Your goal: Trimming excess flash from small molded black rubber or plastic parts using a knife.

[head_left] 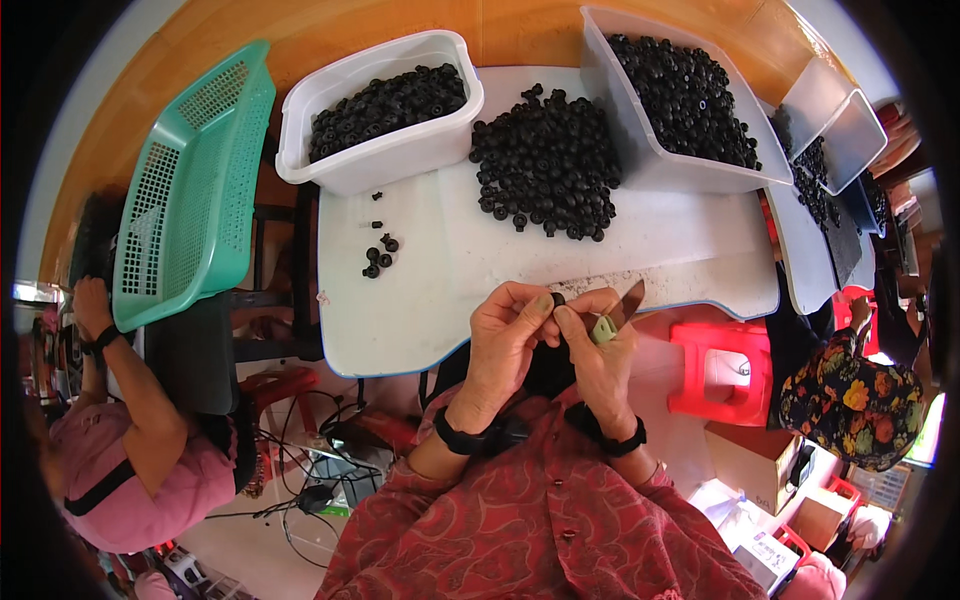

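Observation:
My left hand pinches a small round black part, likely rubber or plastic, between thumb and fingertips over the table's front edge. Close beside it, my right hand is closed around a small knife with a pale green handle, its blade slanting up to the right. The right thumb and fingers meet at the same black part. Beyond my hands, a heap of similar black parts lies on the white table. Several loose ones are scattered at the table's left.
A white tub and a clear bin, both holding black parts, stand behind. At left is a green basket by a person in pink. A red stool and another person in a flowered top are at right.

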Action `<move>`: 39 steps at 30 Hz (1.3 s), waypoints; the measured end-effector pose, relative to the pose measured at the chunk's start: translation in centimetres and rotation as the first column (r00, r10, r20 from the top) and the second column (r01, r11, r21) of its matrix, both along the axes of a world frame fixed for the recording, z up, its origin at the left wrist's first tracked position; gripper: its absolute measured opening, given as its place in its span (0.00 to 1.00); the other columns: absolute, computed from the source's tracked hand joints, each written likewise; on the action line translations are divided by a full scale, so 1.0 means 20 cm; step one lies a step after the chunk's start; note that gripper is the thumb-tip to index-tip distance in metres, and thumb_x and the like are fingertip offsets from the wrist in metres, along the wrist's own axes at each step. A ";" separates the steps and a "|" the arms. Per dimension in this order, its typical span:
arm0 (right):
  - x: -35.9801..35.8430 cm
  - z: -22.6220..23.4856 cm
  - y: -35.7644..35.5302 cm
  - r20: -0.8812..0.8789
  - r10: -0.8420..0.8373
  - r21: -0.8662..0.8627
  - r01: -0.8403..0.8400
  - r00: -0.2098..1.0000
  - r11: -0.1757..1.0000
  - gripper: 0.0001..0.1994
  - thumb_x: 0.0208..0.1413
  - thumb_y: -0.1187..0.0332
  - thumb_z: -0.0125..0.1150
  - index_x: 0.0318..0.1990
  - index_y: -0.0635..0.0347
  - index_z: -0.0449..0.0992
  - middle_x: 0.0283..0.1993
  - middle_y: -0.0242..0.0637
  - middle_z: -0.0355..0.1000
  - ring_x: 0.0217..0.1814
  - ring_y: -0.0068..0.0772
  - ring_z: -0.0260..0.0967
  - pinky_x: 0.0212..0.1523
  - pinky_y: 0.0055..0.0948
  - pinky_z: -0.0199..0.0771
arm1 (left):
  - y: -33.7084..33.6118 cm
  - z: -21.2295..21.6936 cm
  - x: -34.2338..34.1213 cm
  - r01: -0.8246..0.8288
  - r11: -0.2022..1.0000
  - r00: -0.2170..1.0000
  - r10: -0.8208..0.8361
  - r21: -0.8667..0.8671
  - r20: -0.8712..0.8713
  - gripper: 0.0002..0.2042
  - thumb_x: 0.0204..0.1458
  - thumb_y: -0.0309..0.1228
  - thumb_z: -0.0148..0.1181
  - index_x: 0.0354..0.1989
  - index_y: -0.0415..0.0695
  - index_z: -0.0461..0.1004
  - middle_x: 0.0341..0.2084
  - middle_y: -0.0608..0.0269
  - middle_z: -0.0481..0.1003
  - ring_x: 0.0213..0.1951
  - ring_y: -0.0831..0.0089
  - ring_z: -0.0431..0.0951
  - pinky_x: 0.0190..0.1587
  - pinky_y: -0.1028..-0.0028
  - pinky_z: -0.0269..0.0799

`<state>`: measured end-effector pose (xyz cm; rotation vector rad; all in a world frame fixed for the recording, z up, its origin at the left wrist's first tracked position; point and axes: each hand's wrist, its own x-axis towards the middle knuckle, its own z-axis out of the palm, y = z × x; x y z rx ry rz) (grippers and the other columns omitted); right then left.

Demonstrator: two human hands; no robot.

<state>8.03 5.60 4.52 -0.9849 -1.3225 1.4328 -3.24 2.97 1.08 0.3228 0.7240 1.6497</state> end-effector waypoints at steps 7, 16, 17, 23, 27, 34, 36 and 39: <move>0.08 0.01 0.03 -0.087 0.022 -0.105 -0.031 0.996 0.994 0.03 0.53 0.78 0.62 0.35 0.65 0.76 0.30 0.30 0.69 0.22 0.13 0.60 0.22 0.15 0.57 | -0.02 0.00 -0.06 0.176 0.979 0.983 -0.180 0.100 0.037 0.05 0.55 0.25 0.59 0.36 0.39 0.71 0.23 0.64 0.74 0.22 0.78 0.73 0.24 0.79 0.71; 0.11 0.04 0.10 -0.325 0.191 -0.403 -0.319 0.926 0.858 0.06 0.56 0.71 0.58 0.29 0.62 0.73 0.18 0.24 0.60 0.16 0.13 0.49 0.17 0.17 0.46 | -0.02 0.06 -0.13 0.334 0.937 0.939 -0.322 0.102 -0.118 0.05 0.54 0.25 0.60 0.35 0.39 0.71 0.23 0.64 0.73 0.22 0.79 0.73 0.23 0.80 0.70; 0.10 0.04 0.11 -0.329 0.199 -0.392 -0.325 0.923 0.861 0.06 0.56 0.71 0.58 0.29 0.62 0.73 0.18 0.24 0.60 0.16 0.13 0.49 0.17 0.17 0.46 | -0.01 0.07 -0.14 0.356 0.931 0.927 -0.341 0.078 -0.159 0.05 0.53 0.24 0.61 0.35 0.39 0.72 0.23 0.64 0.73 0.22 0.79 0.73 0.23 0.81 0.71; 0.09 -0.06 0.14 0.239 -0.067 -0.048 0.081 0.969 0.996 0.09 0.58 0.68 0.58 0.31 0.64 0.72 0.20 0.25 0.61 0.19 0.17 0.56 0.20 0.19 0.54 | 0.11 0.22 -0.35 -0.027 1.000 0.894 0.028 0.010 -0.447 0.05 0.53 0.25 0.60 0.34 0.37 0.73 0.23 0.64 0.74 0.22 0.79 0.74 0.25 0.78 0.72; 0.11 -0.18 0.21 0.408 -0.244 0.286 0.131 0.880 0.949 0.08 0.54 0.70 0.61 0.29 0.66 0.71 0.25 0.36 0.68 0.26 0.29 0.64 0.28 0.29 0.64 | 0.26 0.36 -0.57 -0.297 0.952 0.819 0.297 0.079 -0.490 0.06 0.53 0.27 0.60 0.34 0.37 0.73 0.24 0.64 0.75 0.22 0.79 0.73 0.28 0.79 0.72; 0.12 -0.23 0.25 0.557 -0.217 0.371 -0.007 0.801 0.929 0.06 0.50 0.73 0.60 0.30 0.68 0.73 0.31 0.45 0.71 0.32 0.40 0.70 0.35 0.31 0.68 | 0.49 0.38 -0.87 -0.619 0.737 0.207 0.485 0.270 -0.850 0.08 0.50 0.29 0.63 0.32 0.37 0.76 0.23 0.66 0.74 0.23 0.79 0.72 0.28 0.76 0.70; 0.12 -0.23 0.26 0.558 -0.203 0.353 -0.008 0.804 0.936 0.06 0.50 0.72 0.60 0.30 0.67 0.73 0.30 0.45 0.71 0.32 0.40 0.70 0.35 0.31 0.68 | 0.52 0.38 -0.88 -0.591 0.717 -0.143 0.358 0.369 -0.923 0.08 0.48 0.32 0.63 0.30 0.40 0.77 0.25 0.58 0.76 0.28 0.62 0.75 0.34 0.66 0.71; 0.13 -0.22 0.26 0.559 -0.185 0.326 -0.009 0.808 0.945 0.06 0.50 0.72 0.60 0.30 0.67 0.74 0.30 0.45 0.71 0.32 0.40 0.70 0.35 0.31 0.68 | 0.54 0.39 -0.83 -0.578 0.719 -0.434 0.128 0.385 -0.892 0.09 0.49 0.37 0.62 0.30 0.44 0.78 0.29 0.58 0.76 0.33 0.57 0.74 0.36 0.61 0.68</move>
